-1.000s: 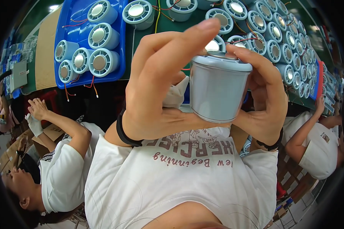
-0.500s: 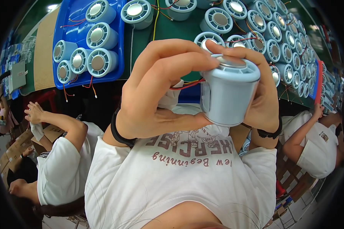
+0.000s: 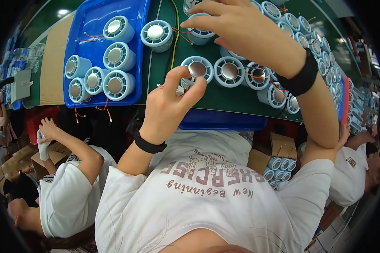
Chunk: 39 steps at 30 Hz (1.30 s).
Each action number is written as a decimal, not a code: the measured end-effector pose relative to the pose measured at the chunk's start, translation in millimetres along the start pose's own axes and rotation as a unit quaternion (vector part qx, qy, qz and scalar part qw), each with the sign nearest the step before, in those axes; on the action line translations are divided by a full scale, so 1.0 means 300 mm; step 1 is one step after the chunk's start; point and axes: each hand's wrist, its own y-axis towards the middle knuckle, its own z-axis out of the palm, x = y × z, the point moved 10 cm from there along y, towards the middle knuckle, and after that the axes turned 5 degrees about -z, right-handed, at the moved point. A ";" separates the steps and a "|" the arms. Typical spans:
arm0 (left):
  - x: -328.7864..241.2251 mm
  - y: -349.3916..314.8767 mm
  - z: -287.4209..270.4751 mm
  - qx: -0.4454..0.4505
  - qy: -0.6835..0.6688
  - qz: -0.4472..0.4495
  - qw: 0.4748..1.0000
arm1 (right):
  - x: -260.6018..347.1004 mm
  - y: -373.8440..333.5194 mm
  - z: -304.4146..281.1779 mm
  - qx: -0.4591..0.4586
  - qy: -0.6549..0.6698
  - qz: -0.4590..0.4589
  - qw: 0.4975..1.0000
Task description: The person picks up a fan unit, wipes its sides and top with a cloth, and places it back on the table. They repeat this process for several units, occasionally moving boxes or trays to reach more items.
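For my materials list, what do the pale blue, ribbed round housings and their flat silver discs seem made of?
Pale blue, ribbed round housings: probably satin plastic, from their even colour and moulded-looking rims. Flat silver discs: likely smooth metal, given their bright shine, though metallic coating can't be ruled out.

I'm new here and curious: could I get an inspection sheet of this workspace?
Surface: green table, with a blue tray at left.
Job's things: light-blue round parts with metal discs; six in the tray, many more on the table.
Clutter: brown board left of the tray.
Hands: left hand by a part near the front, touch and grip unclear; right hand with fingers spread over parts farther back.
Cables: thin red wires on parts; a yellow cable on the table.
Surroundings: people in white tops either side; open cardboard box of similar parts below the table.
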 end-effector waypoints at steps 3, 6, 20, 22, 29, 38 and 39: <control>0.014 -0.026 -0.006 0.008 -0.072 -0.007 0.997 | -0.036 0.029 0.077 0.049 -0.032 0.026 0.998; 0.032 -0.045 -0.004 -0.025 -0.056 0.006 0.998 | -0.061 0.046 0.119 0.087 -0.067 0.026 0.994; 0.083 0.004 -0.215 -0.119 -0.054 -0.159 0.979 | -0.116 -0.004 -0.025 0.019 0.252 0.097 0.963; 0.063 0.043 -0.229 -0.109 -0.065 -0.124 0.984 | -0.135 -0.010 -0.003 0.020 0.288 0.105 0.952; 0.030 0.110 -0.223 -0.119 -0.232 -0.053 0.964 | -0.003 -0.023 -0.079 -0.048 0.444 0.089 0.890; 0.116 0.070 -0.172 -0.077 -0.475 -0.145 0.865 | 0.158 -0.118 -0.143 -0.128 0.169 -0.025 0.977; 0.098 0.076 -0.170 -0.066 -0.486 -0.120 0.863 | 0.162 -0.127 -0.138 -0.150 0.184 -0.014 0.971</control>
